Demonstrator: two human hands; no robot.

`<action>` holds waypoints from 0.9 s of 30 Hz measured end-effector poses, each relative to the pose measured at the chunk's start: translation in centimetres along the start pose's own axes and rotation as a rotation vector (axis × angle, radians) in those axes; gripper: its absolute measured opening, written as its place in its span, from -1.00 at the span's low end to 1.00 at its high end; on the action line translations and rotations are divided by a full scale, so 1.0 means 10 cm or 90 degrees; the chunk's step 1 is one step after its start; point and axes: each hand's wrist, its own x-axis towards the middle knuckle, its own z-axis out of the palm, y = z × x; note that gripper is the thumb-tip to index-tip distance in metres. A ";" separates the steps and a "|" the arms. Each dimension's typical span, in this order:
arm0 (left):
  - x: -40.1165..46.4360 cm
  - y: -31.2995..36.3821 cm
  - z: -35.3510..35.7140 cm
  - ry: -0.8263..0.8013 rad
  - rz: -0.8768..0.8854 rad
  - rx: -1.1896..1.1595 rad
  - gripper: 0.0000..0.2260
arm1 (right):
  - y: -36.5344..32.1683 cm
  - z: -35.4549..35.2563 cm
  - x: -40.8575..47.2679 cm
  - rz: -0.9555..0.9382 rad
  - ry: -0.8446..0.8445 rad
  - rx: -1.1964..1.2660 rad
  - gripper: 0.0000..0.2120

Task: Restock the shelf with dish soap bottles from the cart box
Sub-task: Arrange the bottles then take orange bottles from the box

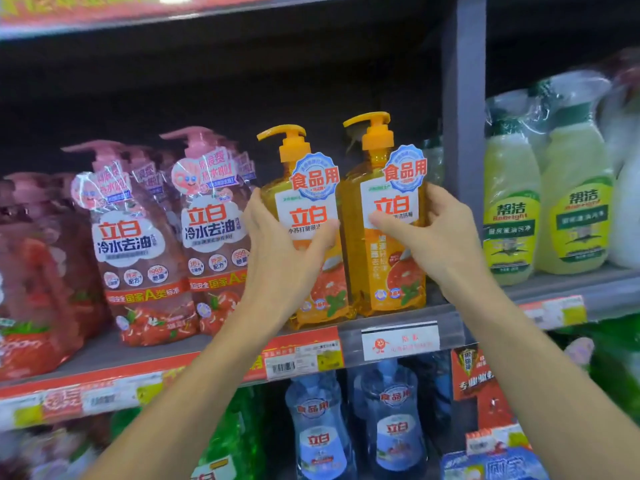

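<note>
Two orange dish soap bottles (346, 237) stand gripped on shelf (398, 315).

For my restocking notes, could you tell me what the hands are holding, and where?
The left hand grips the left orange bottle around its body; the right hand grips the right orange bottle likewise.

Head view, close, facing shelf (221, 351)

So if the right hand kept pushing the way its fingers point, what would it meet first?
The right hand already grips the right orange bottle; its fingers point left, so that bottle would probably press into the left orange bottle beside it.
</note>
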 end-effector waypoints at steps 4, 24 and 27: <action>-0.22 0.00 0.08 0.035 0.032 0.212 0.04 | 0.14 -0.01 -0.16 -0.072 -0.017 -0.113 -0.30; -0.21 -0.13 0.31 0.009 -0.025 0.209 -0.10 | 0.29 0.03 -0.21 0.035 -0.070 -0.209 -0.08; -0.12 -0.15 0.44 0.013 -0.060 0.196 -0.10 | 0.30 0.05 -0.21 0.038 -0.067 -0.197 -0.09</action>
